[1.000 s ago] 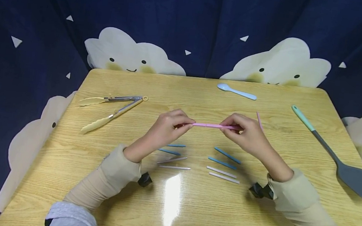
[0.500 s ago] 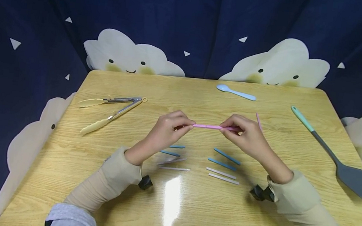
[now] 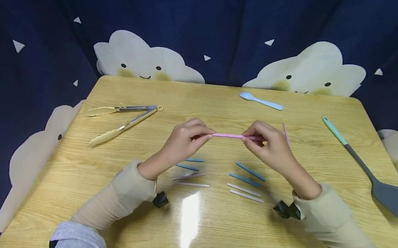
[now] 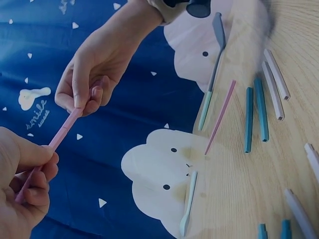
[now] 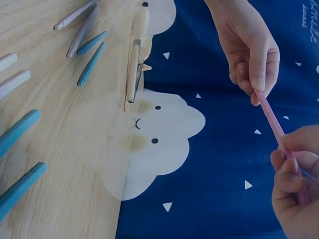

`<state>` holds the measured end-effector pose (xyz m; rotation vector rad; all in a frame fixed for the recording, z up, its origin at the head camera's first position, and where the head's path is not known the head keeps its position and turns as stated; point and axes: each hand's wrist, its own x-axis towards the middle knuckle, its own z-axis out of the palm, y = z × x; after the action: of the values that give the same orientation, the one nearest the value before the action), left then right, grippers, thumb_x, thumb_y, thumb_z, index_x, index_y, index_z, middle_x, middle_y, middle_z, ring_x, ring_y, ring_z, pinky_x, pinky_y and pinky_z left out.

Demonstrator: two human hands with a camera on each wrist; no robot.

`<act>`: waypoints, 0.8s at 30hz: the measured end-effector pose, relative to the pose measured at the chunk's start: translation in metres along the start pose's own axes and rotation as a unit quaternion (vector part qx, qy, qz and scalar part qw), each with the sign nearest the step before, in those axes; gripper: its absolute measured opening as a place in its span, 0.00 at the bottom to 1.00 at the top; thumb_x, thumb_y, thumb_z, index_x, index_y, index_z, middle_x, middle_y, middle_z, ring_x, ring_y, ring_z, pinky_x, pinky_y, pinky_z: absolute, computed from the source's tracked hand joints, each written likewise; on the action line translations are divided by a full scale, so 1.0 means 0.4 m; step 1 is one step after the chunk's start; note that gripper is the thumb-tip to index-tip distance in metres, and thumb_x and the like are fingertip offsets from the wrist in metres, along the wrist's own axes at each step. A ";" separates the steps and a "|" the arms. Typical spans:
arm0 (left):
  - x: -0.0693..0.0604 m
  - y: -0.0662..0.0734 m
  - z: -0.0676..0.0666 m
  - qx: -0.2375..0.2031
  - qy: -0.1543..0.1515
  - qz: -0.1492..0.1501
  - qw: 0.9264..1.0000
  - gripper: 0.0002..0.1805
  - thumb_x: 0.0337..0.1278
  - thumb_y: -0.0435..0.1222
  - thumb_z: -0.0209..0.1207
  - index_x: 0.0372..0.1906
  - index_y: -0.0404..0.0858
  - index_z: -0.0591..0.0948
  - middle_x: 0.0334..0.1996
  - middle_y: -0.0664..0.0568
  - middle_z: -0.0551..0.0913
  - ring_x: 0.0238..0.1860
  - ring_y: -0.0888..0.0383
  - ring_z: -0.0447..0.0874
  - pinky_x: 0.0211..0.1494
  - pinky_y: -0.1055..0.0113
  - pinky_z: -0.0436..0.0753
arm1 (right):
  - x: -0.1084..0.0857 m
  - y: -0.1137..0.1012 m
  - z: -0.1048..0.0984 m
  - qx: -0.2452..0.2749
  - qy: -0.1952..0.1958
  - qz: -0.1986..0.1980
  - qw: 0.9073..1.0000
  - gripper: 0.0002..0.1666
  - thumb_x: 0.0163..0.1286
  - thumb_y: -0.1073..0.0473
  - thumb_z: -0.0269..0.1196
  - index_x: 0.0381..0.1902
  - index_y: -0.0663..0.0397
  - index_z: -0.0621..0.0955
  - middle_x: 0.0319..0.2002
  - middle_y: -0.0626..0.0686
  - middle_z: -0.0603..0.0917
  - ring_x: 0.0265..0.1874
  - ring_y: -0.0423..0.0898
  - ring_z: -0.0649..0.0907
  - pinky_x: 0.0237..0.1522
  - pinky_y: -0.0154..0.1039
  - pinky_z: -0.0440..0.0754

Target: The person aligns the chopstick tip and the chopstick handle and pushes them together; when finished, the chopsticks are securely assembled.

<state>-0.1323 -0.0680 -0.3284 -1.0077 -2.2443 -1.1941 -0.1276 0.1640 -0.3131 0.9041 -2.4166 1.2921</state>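
Note:
Above the middle of the table, a thin pink stick (image 3: 228, 136) is stretched level between both hands. A fine seam shows partway along it, as where two pieces meet end to end. My left hand (image 3: 186, 141) pinches its left end between thumb and fingers. My right hand (image 3: 269, 144) grips the other end, which runs on into the curled fingers. In the left wrist view the pink stick (image 4: 65, 130) passes through the left hand (image 4: 27, 179). The right wrist view shows the right hand (image 5: 299, 174) around the pink stick (image 5: 271, 119).
Another pink stick (image 3: 286, 134) lies beyond the right hand. Blue sticks (image 3: 250, 171) and pale lilac sticks (image 3: 246, 195) lie in two groups nearer the body. Tongs (image 3: 125, 126) rest at left, a light-blue spoon (image 3: 260, 101) at back, a grey turner (image 3: 370, 176) at right.

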 end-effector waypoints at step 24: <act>0.004 -0.024 0.003 -0.006 0.002 -0.003 1.000 0.03 0.49 0.27 0.61 0.31 0.33 0.84 0.25 0.50 0.78 0.20 0.64 0.66 0.21 0.75 0.66 | 0.015 0.009 0.006 -0.006 -0.014 0.027 1.000 0.05 0.56 0.71 0.61 0.28 0.57 0.78 0.24 0.46 0.74 0.20 0.38 0.68 0.21 0.29 0.66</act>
<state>-0.1407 -0.0698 -0.3331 -1.0029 -2.2403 -1.2116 -0.1343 0.1610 -0.3138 0.8638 -2.4833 1.2908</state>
